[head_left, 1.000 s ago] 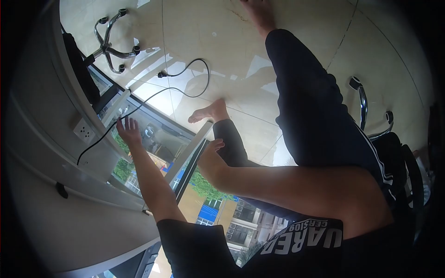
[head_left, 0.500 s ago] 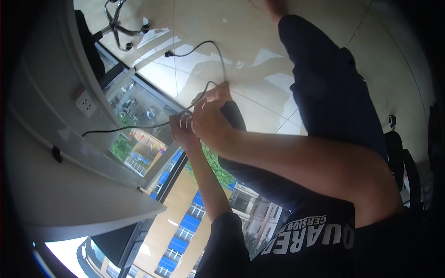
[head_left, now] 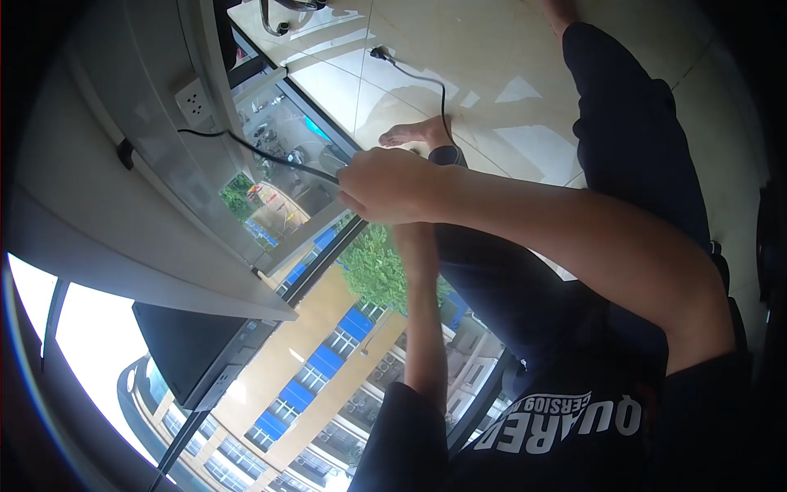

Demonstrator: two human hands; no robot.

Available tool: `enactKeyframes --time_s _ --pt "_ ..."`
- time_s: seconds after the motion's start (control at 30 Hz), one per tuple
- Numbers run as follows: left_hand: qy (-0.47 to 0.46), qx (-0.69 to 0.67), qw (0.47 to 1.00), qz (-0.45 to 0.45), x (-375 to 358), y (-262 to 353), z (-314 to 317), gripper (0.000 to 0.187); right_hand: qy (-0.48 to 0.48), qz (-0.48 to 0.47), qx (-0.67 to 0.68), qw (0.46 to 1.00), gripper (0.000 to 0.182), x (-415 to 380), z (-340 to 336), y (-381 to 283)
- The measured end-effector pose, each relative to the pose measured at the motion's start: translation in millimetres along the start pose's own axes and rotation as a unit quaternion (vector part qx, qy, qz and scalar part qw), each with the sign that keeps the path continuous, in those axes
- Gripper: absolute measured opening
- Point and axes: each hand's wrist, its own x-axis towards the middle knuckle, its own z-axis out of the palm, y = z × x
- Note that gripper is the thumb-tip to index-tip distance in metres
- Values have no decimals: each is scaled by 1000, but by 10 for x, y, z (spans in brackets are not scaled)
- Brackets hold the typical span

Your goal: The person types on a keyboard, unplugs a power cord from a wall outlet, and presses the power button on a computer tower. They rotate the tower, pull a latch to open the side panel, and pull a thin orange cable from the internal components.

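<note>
A black power cable (head_left: 283, 161) runs from the pale desk panel to my right hand (head_left: 389, 187), whose fingers are closed round it. Beyond the hand, the cable passes by my raised foot and on across the floor. Its black plug (head_left: 379, 54) lies on the tiles at the far end. My left hand (head_left: 416, 238) is tucked behind the right one; only its wrist and lower edge show, and its fingers are hidden.
A white wall socket (head_left: 193, 102) is set in the panel on the left, below the curved desk edge (head_left: 164, 271). A dark computer case or monitor (head_left: 197, 348) stands by the window (head_left: 328, 353). A chair base (head_left: 283, 10) shows at the top. My bare foot (head_left: 418, 131) is beside the cable.
The view has shifted, and the scene sits further right. My right hand now covers the left hand, which showed its fingers beside it before. The cable's near stretch is held straighter.
</note>
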Motion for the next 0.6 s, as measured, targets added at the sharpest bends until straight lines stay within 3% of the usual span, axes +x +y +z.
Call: enactKeyframes --time_s 0.03,0.13,0.2,0.27,0.33,0.37,0.4,0.43,0.53,0.6 --pt "-39 -145 988 -24 -99 16 203 35 7 17 17 1000 34 17 -48 7" --pt "-125 -171 977 -32 -215 70 421 30 -7 74 79 994 38 9 -161 1" --pt "-51 -243 966 -70 -229 267 447 30 -56 111 127 984 40 37 -257 -21" --pt "-33 -355 932 -63 -186 383 344 29 -22 127 57 990 42 11 -378 -83" --pt "-64 -495 866 -19 -192 425 39 28 -1 137 -88 987 44 -16 -383 -17" --pt "24 -541 840 -42 -195 404 -111 27 4 134 -199 971 45 -13 -367 116" --pt "11 -636 768 -77 -221 349 -278 29 9 128 -306 943 47 -13 -350 189" --pt "-2 -721 685 -110 -260 359 -371 31 -49 186 -417 888 46 -21 -411 154" --pt "33 -796 593 -113 -457 420 -313 28 -159 315 -352 867 50 25 -586 202" --pt "8 -816 565 -123 -580 329 -309 28 -231 352 -194 886 52 120 -585 337"
